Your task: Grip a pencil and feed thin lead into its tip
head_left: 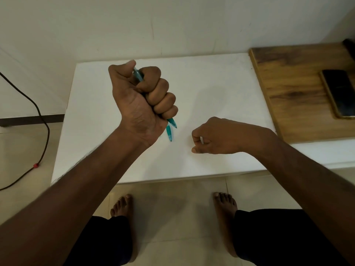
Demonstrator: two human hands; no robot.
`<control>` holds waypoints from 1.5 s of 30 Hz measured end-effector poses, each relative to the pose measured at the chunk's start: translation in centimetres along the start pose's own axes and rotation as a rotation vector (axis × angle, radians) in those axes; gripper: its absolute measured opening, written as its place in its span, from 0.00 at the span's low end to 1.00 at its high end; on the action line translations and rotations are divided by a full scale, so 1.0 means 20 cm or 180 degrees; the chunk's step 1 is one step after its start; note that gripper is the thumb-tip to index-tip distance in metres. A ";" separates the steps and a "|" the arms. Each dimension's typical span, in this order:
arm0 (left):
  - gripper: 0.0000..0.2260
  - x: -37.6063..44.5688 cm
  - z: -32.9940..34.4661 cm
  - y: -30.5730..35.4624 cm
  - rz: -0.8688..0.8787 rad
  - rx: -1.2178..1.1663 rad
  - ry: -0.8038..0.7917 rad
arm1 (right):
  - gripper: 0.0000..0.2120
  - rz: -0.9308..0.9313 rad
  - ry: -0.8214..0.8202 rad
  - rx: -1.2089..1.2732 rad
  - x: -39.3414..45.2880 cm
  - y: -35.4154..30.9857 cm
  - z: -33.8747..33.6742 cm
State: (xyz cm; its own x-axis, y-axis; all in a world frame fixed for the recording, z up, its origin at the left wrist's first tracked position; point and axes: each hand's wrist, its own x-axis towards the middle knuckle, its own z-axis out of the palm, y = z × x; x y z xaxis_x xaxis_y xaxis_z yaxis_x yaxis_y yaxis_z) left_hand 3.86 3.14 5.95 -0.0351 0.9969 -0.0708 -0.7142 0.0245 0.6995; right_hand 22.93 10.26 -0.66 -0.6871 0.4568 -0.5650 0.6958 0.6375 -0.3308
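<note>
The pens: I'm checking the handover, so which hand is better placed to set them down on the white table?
Probably the left hand: it already grips the teal pens above the white table. The right hand pinches a small white piece.

Your left hand [142, 98] raised, wrist bent back, fingers clenched in tight fist, thumb on top. Your right hand [217, 136] low, knuckles up, fingers curled inward, pinching something small and white. Both forearms reach forward, bare. Your bare feet [123, 205] planted apart below.
</note>
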 end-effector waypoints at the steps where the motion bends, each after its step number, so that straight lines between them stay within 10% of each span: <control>1: 0.17 0.00 0.00 0.00 -0.0003 -0.0017 0.0001 | 0.14 -0.0005 0.0000 -0.0012 0.00 0.00 0.00; 45: 0.25 0.04 -0.04 -0.01 -0.0104 -0.0049 0.0362 | 0.14 -0.0091 0.0062 -0.0037 0.02 0.02 0.04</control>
State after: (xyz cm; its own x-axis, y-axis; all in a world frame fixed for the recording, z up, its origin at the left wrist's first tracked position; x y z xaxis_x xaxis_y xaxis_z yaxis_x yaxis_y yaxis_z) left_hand 3.36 3.85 5.14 -0.0900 0.9806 -0.1743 -0.7268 0.0550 0.6846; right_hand 23.10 10.35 -1.63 -0.7106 0.4503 -0.5406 0.6735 0.6575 -0.3377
